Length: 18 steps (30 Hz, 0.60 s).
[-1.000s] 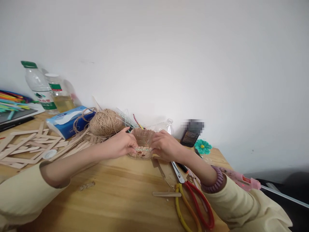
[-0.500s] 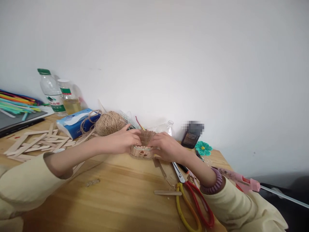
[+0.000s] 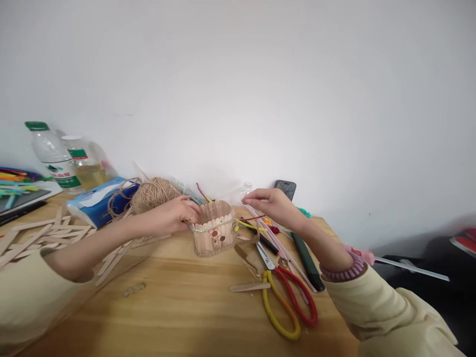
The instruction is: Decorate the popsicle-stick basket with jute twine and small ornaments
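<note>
A small basket point(image 3: 213, 237) made of wooden craft sticks stands on the table, with a glittery band and brown dots on its front. My left hand point(image 3: 180, 214) grips its left rim, some fingertips hidden inside or behind the wall. To the basket's right, my right hand point(image 3: 277, 206) hovers apart from it, fingers stretched leftward and nothing visible in them. Beneath that hand lie a yellow pipe cleaner point(image 3: 252, 225), pink sticks point(image 3: 277, 243) and a black pen point(image 3: 268, 244). Nearer to me are scissors point(image 3: 277, 270) with one yellow and one red handle.
Loose craft sticks point(image 3: 35, 233), a tissue pack point(image 3: 100, 201) and a twine ball point(image 3: 152, 195) lie to the left. Two bottles point(image 3: 55, 158) stand behind them. A phone point(image 3: 285, 188) leans at the wall. A pink glue gun point(image 3: 366, 255) is at the right edge.
My right hand has let go of the basket and moved right and up. The basket now shows more of its front. The view has shifted, so the left-hand items appear further left.
</note>
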### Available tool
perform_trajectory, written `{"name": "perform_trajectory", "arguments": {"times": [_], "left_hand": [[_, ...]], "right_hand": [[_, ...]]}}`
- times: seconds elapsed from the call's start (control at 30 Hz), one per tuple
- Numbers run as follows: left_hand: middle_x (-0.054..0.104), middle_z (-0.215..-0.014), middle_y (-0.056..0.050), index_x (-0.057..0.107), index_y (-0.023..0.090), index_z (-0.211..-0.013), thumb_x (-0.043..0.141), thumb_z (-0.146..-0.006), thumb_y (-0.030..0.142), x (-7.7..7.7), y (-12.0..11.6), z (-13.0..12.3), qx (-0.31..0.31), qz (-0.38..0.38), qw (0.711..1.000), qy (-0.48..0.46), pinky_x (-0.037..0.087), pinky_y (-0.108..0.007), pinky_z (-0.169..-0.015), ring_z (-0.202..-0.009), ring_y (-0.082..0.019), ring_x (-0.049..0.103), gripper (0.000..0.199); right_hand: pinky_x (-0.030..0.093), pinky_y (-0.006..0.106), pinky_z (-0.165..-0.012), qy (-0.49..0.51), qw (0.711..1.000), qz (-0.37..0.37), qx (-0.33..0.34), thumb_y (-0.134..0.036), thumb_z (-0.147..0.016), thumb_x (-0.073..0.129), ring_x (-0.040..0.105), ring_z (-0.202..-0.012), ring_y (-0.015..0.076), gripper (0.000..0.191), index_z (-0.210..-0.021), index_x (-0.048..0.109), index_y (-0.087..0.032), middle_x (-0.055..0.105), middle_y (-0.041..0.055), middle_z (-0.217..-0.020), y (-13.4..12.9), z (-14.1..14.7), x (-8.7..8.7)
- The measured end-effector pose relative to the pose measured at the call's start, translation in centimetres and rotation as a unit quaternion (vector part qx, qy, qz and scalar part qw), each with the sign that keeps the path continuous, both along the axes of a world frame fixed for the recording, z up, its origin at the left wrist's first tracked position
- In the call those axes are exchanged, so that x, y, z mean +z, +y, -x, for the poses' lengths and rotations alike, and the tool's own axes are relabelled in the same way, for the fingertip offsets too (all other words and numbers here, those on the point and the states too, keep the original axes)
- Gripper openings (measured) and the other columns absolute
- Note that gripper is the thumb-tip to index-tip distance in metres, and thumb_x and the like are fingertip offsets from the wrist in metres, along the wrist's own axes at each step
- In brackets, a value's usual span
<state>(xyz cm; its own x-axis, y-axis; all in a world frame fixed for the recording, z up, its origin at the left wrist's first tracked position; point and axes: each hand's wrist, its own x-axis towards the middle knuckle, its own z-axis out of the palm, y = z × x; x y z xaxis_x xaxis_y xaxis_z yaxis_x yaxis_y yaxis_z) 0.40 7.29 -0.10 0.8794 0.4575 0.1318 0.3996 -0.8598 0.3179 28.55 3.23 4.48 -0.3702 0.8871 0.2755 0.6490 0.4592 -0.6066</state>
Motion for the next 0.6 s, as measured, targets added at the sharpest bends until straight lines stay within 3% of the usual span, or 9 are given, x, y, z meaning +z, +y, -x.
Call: {"name": "perform_trajectory", "arguments": {"times": [0.13,0.37,0.5,0.6], "left_hand": [[0.071,-0.099,0.002,0.069,0.023,-0.084,0.048,-0.085,0.010,0.4,-0.7,0.5,0.000,0.048,0.998,-0.033,0.023,-0.032,-0.105,-0.100,-0.016,0.060,0.025],[0.072,-0.100,-0.002,0.073,0.022,-0.082,0.059,-0.085,0.033,0.7,-1.2,0.6,0.022,0.106,0.988,-0.114,0.031,-0.033,-0.102,-0.095,-0.020,0.062,0.018],[0.073,-0.097,0.000,0.073,0.023,-0.084,0.063,-0.082,0.036,0.9,-1.7,0.4,0.038,0.124,0.981,-0.147,0.032,-0.033,-0.101,-0.093,-0.020,0.062,0.017],[0.074,-0.096,0.002,0.072,0.022,-0.085,0.064,-0.081,0.034,1.0,-2.2,0.2,0.049,0.131,0.977,-0.160,0.024,-0.034,-0.108,-0.093,-0.020,0.063,0.014]], "right_hand": [[0.048,0.037,-0.085,0.065,0.997,0.023,-0.037,-0.035,-0.085,0.052,0.064,-0.094,0.0222,0.029,-0.095,0.068,-0.013,0.071,0.0088,-0.097,-0.7,-1.1,-0.6],[0.049,0.039,-0.092,0.109,0.992,0.066,-0.008,-0.050,-0.079,0.058,0.054,-0.114,0.0241,0.061,-0.126,0.044,-0.014,0.054,0.0166,-0.126,-2.1,-0.3,-4.3],[0.041,0.048,-0.100,0.101,0.994,0.030,-0.012,-0.054,-0.071,0.068,0.041,-0.127,0.0289,0.087,-0.137,0.024,-0.020,0.035,0.0184,-0.140,-3.7,1.0,-5.7],[0.031,0.051,-0.107,0.095,0.995,-0.033,-0.026,-0.050,-0.070,0.072,0.028,-0.134,0.0304,0.093,-0.138,0.015,-0.023,0.023,0.0177,-0.143,-4.6,2.1,-5.9]]}}
